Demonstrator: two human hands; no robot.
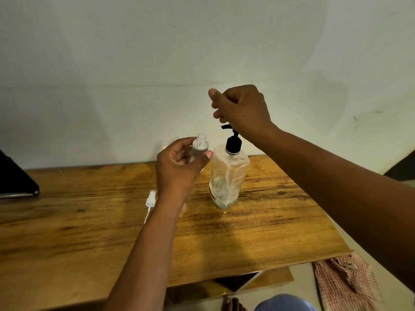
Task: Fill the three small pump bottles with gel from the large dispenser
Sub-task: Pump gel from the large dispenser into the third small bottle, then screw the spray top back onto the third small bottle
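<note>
Left hand [179,169] grips uncapped small bottle [199,148] beside large dispenser [228,178]. Right hand [242,108] hovers above black pump [232,140], fingers curled, holding nothing.

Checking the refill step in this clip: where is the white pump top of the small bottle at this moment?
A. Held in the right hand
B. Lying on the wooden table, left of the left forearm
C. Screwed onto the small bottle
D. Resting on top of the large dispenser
B: the white pump top lies on the table, while the small bottle in the left hand has an open neck.
</note>
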